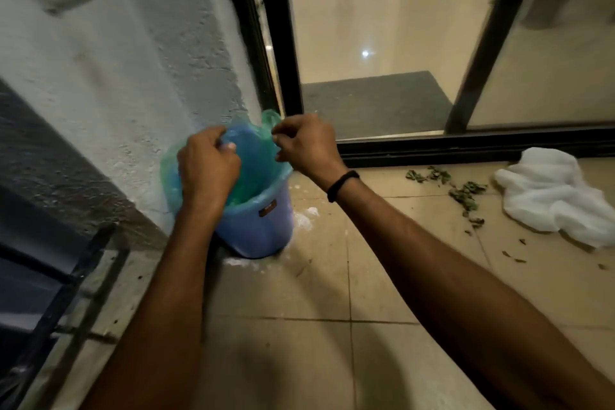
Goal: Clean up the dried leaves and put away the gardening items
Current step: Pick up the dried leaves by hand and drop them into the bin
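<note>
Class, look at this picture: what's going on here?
A person seems to be fitting a green bag as a liner into a blue bucket standing against the wall. The left hand and right hand both pinch the bag's edge at the rim. Dried leaves lie scattered on the floor beside a white cloth, not yet collected.

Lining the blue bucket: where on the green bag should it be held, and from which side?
Its loose upper edge, from above, at opposite sides of the rim. The green bag is thin and limp, draped over the blue bucket, so probably only pinched film gives purchase. The left hand and right hand grip it that way.
</note>
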`<state>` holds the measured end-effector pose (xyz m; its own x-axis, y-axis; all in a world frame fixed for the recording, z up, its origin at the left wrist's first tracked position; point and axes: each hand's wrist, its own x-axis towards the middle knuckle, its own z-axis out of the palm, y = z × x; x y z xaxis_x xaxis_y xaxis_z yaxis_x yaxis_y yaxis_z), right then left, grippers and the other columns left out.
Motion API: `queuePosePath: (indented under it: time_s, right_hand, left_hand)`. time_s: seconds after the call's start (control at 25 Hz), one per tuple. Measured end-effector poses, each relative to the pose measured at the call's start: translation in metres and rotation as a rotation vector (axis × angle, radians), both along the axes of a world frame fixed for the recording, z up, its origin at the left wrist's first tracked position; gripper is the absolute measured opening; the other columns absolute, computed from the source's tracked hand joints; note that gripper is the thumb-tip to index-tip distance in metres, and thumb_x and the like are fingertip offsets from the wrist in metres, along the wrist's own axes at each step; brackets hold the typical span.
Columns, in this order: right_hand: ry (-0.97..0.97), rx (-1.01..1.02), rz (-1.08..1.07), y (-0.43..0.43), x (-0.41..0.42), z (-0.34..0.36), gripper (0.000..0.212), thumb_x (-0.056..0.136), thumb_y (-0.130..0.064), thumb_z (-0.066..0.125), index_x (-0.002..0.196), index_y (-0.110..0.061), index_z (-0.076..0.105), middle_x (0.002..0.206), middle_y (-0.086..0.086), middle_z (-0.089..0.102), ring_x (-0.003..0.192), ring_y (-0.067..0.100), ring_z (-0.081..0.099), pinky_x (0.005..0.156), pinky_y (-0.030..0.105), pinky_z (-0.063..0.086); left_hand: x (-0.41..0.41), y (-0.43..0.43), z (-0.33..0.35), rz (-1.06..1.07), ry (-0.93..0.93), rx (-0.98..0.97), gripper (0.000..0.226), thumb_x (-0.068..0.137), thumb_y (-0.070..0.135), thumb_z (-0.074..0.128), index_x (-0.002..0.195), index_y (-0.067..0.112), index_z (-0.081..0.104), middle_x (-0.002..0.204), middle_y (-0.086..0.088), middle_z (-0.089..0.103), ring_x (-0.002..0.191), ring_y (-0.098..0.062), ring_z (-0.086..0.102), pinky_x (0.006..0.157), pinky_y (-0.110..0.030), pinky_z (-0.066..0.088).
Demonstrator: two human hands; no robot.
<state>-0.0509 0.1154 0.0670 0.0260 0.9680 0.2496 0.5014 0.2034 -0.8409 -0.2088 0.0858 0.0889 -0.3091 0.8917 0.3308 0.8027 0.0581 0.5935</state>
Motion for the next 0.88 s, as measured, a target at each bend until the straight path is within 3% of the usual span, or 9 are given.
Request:
queuePosePath:
  time_s: [0.12, 0.2, 0.4, 0.56, 0.68, 0.76, 0.88]
  right_hand:
    - [0.005, -0.069, -0.180, -0.017, 0.078, -0.025, 0.011, 0.089, -0.016, 0.067, 0.092, -0.014, 0.077, 0.083, 0.002, 0.076, 0.074, 0.013, 0.073, 0.078, 0.030, 0.059]
    - [-0.070, -0.196, -0.321, -0.033, 0.137, -0.068, 0.010, 0.088, -0.017, 0.069, 0.087, -0.013, 0.078, 0.080, 0.002, 0.075, 0.075, 0.014, 0.072, 0.080, 0.034, 0.059]
    - [-0.241, -0.507, -0.704, -0.087, 0.267, -0.172, 0.022, 0.088, -0.021, 0.067, 0.105, -0.008, 0.073, 0.104, 0.012, 0.072, 0.105, 0.029, 0.063, 0.085, 0.029, 0.047]
    - [-0.236, -0.484, -0.689, -0.087, 0.318, -0.212, 0.040, 0.091, -0.028, 0.067, 0.127, -0.013, 0.061, 0.119, 0.012, 0.057, 0.109, 0.027, 0.055, 0.087, 0.029, 0.041]
    - [-0.373, -0.469, -0.585, -0.077, 0.331, -0.242, 0.014, 0.094, -0.018, 0.057, 0.103, -0.012, 0.067, 0.101, 0.009, 0.056, 0.094, 0.028, 0.057, 0.073, 0.030, 0.040]
    - [-0.403, -0.420, -0.649, -0.068, 0.339, -0.248, 0.011, 0.092, -0.013, 0.054, 0.090, -0.011, 0.065, 0.093, 0.009, 0.060, 0.086, 0.025, 0.058, 0.067, 0.029, 0.037]
    - [-0.361, -0.307, -0.727, -0.049, 0.348, -0.234, 0.007, 0.086, -0.010, 0.056, 0.087, -0.012, 0.062, 0.091, 0.007, 0.060, 0.081, 0.020, 0.054, 0.068, 0.029, 0.042]
  left_hand:
    - [0.078, -0.007, 0.002, -0.141, -0.137, 0.245, 0.028, 0.093, 0.027, 0.059, 0.118, 0.020, 0.071, 0.112, -0.006, 0.074, 0.104, -0.024, 0.067, 0.092, -0.031, 0.048]
    - [0.148, -0.009, -0.012, -0.358, -0.197, 0.277, 0.025, 0.094, 0.028, 0.059, 0.115, 0.022, 0.071, 0.107, -0.002, 0.074, 0.097, -0.017, 0.067, 0.088, -0.031, 0.052]
    - [0.291, 0.007, -0.116, -0.760, -0.055, 0.029, 0.023, 0.092, 0.014, 0.062, 0.112, 0.012, 0.073, 0.104, -0.010, 0.072, 0.096, -0.027, 0.066, 0.087, -0.033, 0.049]
    - [0.352, 0.026, -0.200, -0.810, 0.043, -0.138, 0.025, 0.095, 0.010, 0.059, 0.117, 0.010, 0.070, 0.111, -0.010, 0.069, 0.105, -0.026, 0.062, 0.089, -0.034, 0.046]
    - [0.387, 0.044, -0.237, -0.837, 0.078, -0.197, 0.031, 0.097, 0.012, 0.058, 0.127, 0.009, 0.064, 0.122, -0.014, 0.062, 0.112, -0.029, 0.057, 0.094, -0.037, 0.045]
    - [0.403, 0.052, -0.253, -0.891, 0.132, -0.265, 0.039, 0.097, 0.017, 0.060, 0.136, 0.014, 0.056, 0.131, -0.013, 0.052, 0.116, -0.030, 0.053, 0.098, -0.041, 0.047]
    - [0.409, 0.055, -0.267, -0.906, 0.164, -0.292, 0.027, 0.097, 0.020, 0.060, 0.123, 0.013, 0.063, 0.119, -0.010, 0.052, 0.105, -0.028, 0.053, 0.089, -0.037, 0.048]
